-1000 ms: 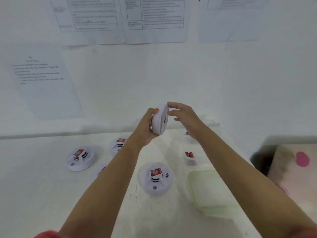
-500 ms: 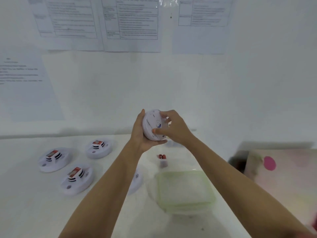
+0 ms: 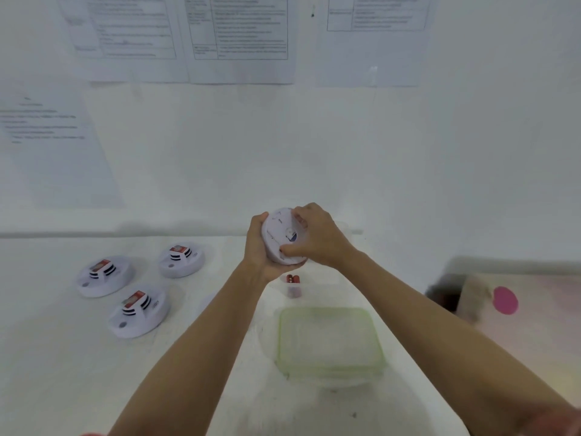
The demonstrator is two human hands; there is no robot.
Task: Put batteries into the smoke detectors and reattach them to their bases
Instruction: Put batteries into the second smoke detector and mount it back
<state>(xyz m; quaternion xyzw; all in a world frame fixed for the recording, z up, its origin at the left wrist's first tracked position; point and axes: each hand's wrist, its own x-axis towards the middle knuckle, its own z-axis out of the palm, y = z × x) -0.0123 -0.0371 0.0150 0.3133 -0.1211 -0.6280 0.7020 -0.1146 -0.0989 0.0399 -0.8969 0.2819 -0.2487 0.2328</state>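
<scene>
White plastic, round and flat, the held smoke detector (image 3: pixel 283 237) sits in the middle of the frame, raised above the far part of the white table (image 3: pixel 47 372) and tilted on edge, its flat back towards the camera. The left hand (image 3: pixel 257 247) cups its rim from the left and below, fingers curled behind it. The right hand (image 3: pixel 317 237) grips it from the right, thumb pressed near the lower edge of the back and fingers curled over the upper rim, so both hands are closed round this one unit. Three more detectors lie flat on the table at the left of the frame, apart from one another: the far-left detector (image 3: pixel 105 275), the upper detector (image 3: pixel 180 259) and the lower detector (image 3: pixel 138 309), each with a red-and-white piece on its raised middle. A pale curved edge beside the left forearm is too blurred to identify. Just below the hands stands one small clear holder (image 3: pixel 294 291) with red batteries (image 3: pixel 293 279); two red ends show. Lower centre lies one green-tinted lidded container (image 3: pixel 328 341). Four printed sheets hang on the wall: three along the top and one sheet (image 3: pixel 47 146) at the left. One pink spot (image 3: pixel 505 300) marks a pale object at the right edge.
</scene>
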